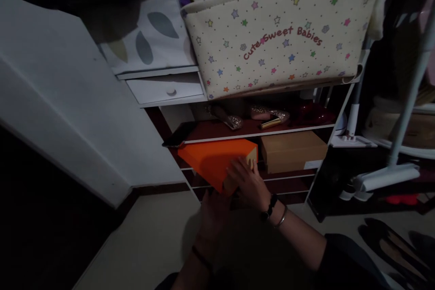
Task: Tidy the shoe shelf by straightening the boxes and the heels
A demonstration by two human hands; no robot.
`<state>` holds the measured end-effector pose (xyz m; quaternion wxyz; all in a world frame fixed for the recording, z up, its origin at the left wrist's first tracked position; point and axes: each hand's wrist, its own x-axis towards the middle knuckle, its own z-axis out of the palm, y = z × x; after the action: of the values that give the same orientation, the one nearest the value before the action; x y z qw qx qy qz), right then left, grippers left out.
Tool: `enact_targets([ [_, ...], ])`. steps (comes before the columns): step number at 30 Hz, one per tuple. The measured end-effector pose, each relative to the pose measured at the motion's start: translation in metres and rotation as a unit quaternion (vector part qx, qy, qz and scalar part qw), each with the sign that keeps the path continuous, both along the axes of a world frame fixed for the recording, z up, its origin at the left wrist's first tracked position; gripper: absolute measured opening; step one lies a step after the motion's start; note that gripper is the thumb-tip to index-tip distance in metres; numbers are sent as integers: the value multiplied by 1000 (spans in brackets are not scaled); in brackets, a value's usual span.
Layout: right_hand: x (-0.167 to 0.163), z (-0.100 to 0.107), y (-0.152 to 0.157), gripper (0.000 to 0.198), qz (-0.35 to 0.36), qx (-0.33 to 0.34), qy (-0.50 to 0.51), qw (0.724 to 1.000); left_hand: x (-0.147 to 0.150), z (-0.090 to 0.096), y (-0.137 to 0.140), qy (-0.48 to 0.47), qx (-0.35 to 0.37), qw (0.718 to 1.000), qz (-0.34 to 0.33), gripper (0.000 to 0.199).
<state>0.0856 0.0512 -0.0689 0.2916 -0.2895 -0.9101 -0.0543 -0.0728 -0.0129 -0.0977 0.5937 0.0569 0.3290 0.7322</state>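
An orange box (212, 156) sits tilted and partly out of the shelf, its brown end (251, 156) turned toward me. My right hand (249, 183) presses its fingers along that end, with the thumb near the box's right edge. Under the near lower corner, my left hand (215, 210) holds the box from below; its fingers are partly lost in shadow. To the right, a brown cardboard box (294, 150) with a white label lies at the same level.
Glittery high-heeled shoes (270, 115) and dark red shoes (312, 112) occupy the shelf (210, 132) above. A star-patterned fabric basket (282, 41) stands on top, beside a small white drawer (166, 88). A white mop (387, 176) leans at right; dark shoes (390, 249) lie on the floor.
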Motion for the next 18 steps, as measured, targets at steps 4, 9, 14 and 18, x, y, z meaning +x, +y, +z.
enact_targets([
  [4,-18,-9,4,69,-18,34,-31,999,-7,7,-3,-38,-9,999,-21,34],
  [9,-29,-20,4,61,-9,64,-38,997,-7,11,-10,-35,-26,999,-23,33],
  [14,-25,-29,2,59,31,125,-6,992,-7,10,-14,-5,-16,1000,-14,26],
  [18,-23,-34,-8,63,36,183,36,982,-8,7,-17,79,-40,996,-35,27],
])
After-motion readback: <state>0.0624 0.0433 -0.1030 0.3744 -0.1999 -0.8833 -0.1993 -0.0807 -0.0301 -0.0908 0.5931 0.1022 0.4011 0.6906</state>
